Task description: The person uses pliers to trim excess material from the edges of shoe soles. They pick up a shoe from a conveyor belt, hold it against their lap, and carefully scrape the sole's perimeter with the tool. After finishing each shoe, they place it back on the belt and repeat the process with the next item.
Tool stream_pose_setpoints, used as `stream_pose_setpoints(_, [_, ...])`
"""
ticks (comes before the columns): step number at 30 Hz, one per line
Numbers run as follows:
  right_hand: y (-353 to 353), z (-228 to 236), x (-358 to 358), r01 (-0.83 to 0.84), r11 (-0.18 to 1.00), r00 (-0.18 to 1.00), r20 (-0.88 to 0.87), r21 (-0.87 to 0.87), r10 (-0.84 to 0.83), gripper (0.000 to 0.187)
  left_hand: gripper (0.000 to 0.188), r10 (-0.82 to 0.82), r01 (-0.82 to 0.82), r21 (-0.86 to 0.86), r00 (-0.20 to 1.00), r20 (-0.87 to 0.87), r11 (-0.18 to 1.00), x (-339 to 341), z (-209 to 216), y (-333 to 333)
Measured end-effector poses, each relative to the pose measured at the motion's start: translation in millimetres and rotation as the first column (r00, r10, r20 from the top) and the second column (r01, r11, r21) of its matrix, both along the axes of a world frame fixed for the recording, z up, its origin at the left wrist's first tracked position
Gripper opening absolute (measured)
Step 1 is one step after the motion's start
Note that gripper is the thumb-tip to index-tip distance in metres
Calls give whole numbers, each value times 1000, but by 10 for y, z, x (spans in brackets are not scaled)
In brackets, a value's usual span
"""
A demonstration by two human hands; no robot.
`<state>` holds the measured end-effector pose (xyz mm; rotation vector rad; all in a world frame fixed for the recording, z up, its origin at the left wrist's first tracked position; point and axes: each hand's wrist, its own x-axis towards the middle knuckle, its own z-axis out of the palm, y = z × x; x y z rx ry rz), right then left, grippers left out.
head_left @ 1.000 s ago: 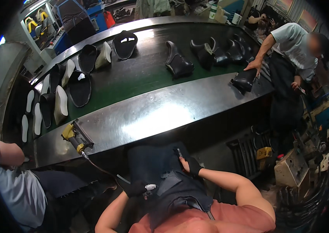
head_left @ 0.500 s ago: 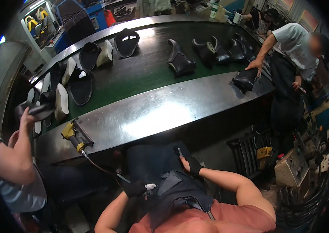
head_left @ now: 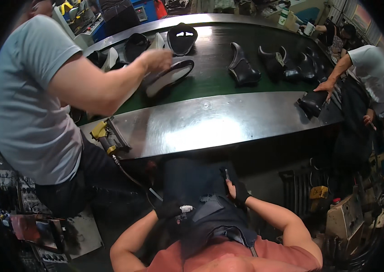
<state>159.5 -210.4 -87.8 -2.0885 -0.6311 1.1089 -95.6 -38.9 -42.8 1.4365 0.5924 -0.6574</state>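
Note:
On my lap rests my left hand [head_left: 170, 209] in a black fingerless glove; a white wrapping or small white piece [head_left: 186, 209] shows at its finger end. Its fingers blend into the dark cloth. A thin pale rod [head_left: 155, 195] lies beside that hand, and I cannot see whether it is held. My right hand [head_left: 237, 190], gloved alike, grips a slim dark tool with a metal part [head_left: 226, 174] against my right thigh. Beyond my knees, a yellow-and-black air nail gun [head_left: 109, 136] with a hose lies on the metal ledge [head_left: 192, 122].
A co-worker's arm [head_left: 97, 86] reaches across the green belt [head_left: 210, 68] over a dark shoe with a pale sole [head_left: 170, 78]. Black shoes [head_left: 245, 68] and uppers [head_left: 182, 40] stand along the belt. At right another person's hand [head_left: 325, 87] touches a black boot [head_left: 312, 103].
My view has shifted left. The left co-worker has leaned in and moved a hand from the belt's left end to farther along it. My hands stay on my lap.

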Motion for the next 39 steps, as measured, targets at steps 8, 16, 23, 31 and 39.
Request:
stream_pose_setpoints(8, [-28,-93,57,-24,1000,995,-93,-18,22,56,43,-53,58,62,996,-75,996,27,-84,7])
stream_pose_setpoints(16, [-39,-250,76,39,994,965,-255,-101,-63,54,38,-177,-246,612,818,547,752,1050,485,745])
stream_pose_setpoints(23, [142,-309,234,-55,985,953,-302,-165,3,62,64,-91,-673,725,739,667,-146,2178,444,2724])
stream_pose_setpoints(31, [311,-274,395,70,982,906,-401,-176,-136,65,47,417,-922,286,375,828,261,2379,-132,3224])
stream_pose_setpoints(39, [238,-48,350,53,996,938,-337,-78,-76,59,41,777,-933,-288,-14,629,216,1988,578,2473])
